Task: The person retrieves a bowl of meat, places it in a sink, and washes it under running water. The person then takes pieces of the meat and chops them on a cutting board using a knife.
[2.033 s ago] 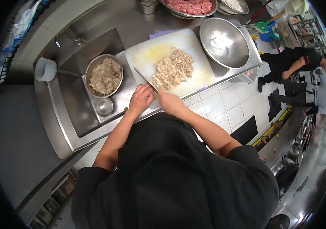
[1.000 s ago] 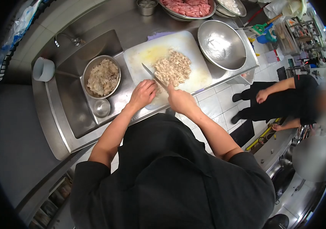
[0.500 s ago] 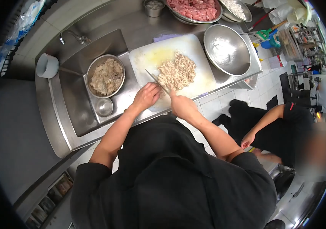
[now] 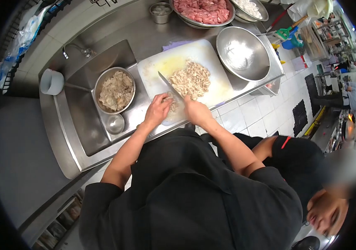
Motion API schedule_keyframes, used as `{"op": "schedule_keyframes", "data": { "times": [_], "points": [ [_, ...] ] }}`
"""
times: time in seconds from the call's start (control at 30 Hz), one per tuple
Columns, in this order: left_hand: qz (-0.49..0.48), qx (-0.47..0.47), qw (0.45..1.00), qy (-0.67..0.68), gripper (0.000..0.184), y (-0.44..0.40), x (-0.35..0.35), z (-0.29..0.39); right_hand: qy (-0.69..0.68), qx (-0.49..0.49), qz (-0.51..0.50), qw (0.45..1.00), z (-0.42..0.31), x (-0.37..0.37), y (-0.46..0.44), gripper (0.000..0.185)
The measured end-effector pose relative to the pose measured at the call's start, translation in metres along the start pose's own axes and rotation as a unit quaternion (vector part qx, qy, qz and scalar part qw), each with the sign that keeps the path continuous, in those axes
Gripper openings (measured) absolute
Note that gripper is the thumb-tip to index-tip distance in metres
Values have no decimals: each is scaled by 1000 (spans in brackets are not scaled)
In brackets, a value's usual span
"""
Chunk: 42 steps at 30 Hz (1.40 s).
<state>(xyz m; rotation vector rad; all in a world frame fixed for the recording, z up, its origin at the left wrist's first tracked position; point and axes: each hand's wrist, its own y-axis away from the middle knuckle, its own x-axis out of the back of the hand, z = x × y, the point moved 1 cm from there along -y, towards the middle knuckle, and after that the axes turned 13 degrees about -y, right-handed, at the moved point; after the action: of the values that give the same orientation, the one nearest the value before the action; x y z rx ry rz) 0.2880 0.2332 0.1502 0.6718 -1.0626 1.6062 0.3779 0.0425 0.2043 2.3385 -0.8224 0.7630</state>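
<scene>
My right hand (image 4: 195, 110) grips the handle of a kitchen knife (image 4: 169, 86), its blade angled up and left across the cutting board (image 4: 155, 62). Against the blade's right side lies a heap of pale, finely chopped meat (image 4: 192, 79). My left hand (image 4: 158, 109) is at the board's near left edge, fingers bent around a few pale pieces left of the blade; its fingertips partly hide them. Left of the board, a metal bowl (image 4: 96, 92) in the sink holds larger pale lumps of meat (image 4: 115, 91).
A shiny metal bowl (image 4: 244, 54) stands right of the board. Behind are a bowl of pink raw meat (image 4: 203, 10) and a small metal pot (image 4: 160, 18). A small bowl (image 4: 114, 123) sits in the sink (image 4: 82, 135). A co-worker (image 4: 298, 162) bends close on my right.
My left fingers have loosened slightly and shifted left from the blade, showing pieces between. The knife stays in my right hand. The co-worker has leaned down closer to me.
</scene>
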Motion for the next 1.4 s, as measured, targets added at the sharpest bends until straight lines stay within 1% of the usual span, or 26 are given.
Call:
{"op": "schedule_keyframes", "data": {
  "times": [0.07, 0.1, 0.17, 0.2, 0.27, 0.33, 0.4, 0.47, 0.5, 0.6, 0.63, 0.67, 0.7, 0.77, 0.87, 0.93, 1.03, 1.1, 1.17, 1.2, 1.27, 1.3, 1.37, 1.4],
  "points": [
    [20, -3, 999, 29, 21, -1, -3, -4, 45, -25, -33, 998, -18, 2, 5, 28],
    [21, -2, 999, 29, 21, -2, -2, -4, 45, -24, -34, 998, -26, 6, 12, 28],
    [23, -18, 999, 16, 18, -7, 1, -3, 80, -26, -83, 993, -37, 11, 25, 28],
    [24, -16, 999, 16, 18, -8, 0, -4, 82, -25, -84, 993, -32, 4, 24, 28],
    [16, -28, 999, -2, 17, -6, -2, -6, 48, -1, -39, 998, -14, -19, 17, 26],
    [12, -32, 999, 5, 18, -6, 1, -7, 38, 7, -30, 999, -10, -40, -15, 25],
    [9, -43, 999, 6, 19, -4, 4, -6, 24, 18, -12, 999, -14, -37, -35, 25],
    [8, -35, 999, -1, 21, -5, 3, -6, 19, 29, -43, 998, -26, -16, -44, 25],
    [10, -40, 999, -2, 21, -7, 6, -6, 20, 30, -38, 999, -28, -8, -40, 25],
    [8, -29, 1000, 5, 21, 0, 8, -4, 37, 11, -57, 998, -31, 2, 1, 21],
    [9, -23, 1000, 7, 21, 1, 6, -6, 42, -13, -75, 996, -35, 5, 15, 21],
    [1, -32, 999, 2, 21, 1, 5, -7, 48, -35, -91, 994, -37, 7, 21, 21],
    [-7, -42, 999, -3, 20, 1, 4, -9, 50, -34, -94, 994, -29, -5, 16, 21],
    [-8, -30, 1000, 5, 20, 1, 5, -12, 8, 38, -21, 999, -8, -35, 0, 22],
    [-1, -11, 1000, 22, 19, 0, 5, -7, 3, 12, -40, 999, -20, -30, -41, 22],
    [4, -4, 1000, 31, 19, -5, 11, -9, 2, 18, -37, 999, -29, -17, -46, 24],
    [2, 1, 999, 41, 18, 2, 11, -6, 14, 7, -49, 999, -34, -4, -28, 24],
    [8, -35, 999, 24, 18, 4, 10, -8, 32, 3, -58, 998, -37, 5, -16, 23],
    [10, -40, 999, 8, 19, 6, 5, -9, 29, -47, -112, 992, -39, 4, -3, 24],
    [11, -51, 999, -9, 19, 7, 4, -11, 30, -45, -116, 992, -38, -2, 0, 24],
    [2, -47, 999, -6, 19, 5, 6, -14, 12, -46, -79, 996, -29, -18, 0, 25],
    [-10, -47, 999, 0, 20, 7, 6, -15, 13, -46, -82, 995, -26, -26, -9, 25],
    [-9, -43, 999, 4, 20, 7, 5, -14, -19, 8, -56, 998, -25, -36, -36, 25],
    [-6, -43, 999, 4, 20, 5, 6, -15, -19, 11, -56, 998, -27, -31, -45, 25]
  ]
}}
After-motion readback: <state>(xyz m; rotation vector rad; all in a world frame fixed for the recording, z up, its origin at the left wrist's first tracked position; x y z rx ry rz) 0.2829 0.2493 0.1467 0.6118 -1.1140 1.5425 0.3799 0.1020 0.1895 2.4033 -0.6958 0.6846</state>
